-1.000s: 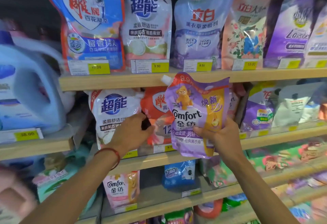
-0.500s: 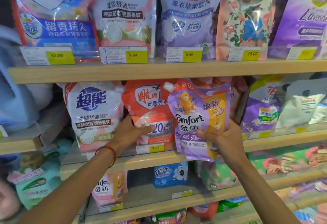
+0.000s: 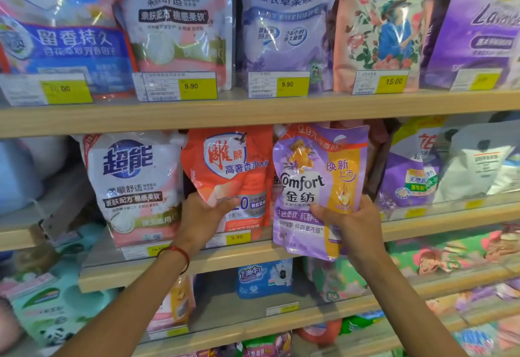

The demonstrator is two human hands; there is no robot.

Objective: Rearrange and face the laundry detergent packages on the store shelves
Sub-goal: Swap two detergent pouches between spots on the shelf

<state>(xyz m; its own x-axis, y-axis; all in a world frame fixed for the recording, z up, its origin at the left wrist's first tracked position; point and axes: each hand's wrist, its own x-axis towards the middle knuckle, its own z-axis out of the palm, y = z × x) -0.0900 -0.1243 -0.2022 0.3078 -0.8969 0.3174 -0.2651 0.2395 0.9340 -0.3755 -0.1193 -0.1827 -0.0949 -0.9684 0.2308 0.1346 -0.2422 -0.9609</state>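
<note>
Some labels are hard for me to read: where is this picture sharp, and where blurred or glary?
Head view: sharpest mid-frame, where the Comfort pouch reads clearly; soft toward the edges, like the blue jug at far left and the upper-right price tag; white glare streaks cross the glossy lavender pouch on top.

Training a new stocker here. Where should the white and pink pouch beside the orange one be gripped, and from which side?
Probably its left edge at mid-height, from the front-left. The white and pink pouch stands upright, top close under the upper shelf, and the orange pouch in the left hand crowds its right edge; its left side looks free.
</note>
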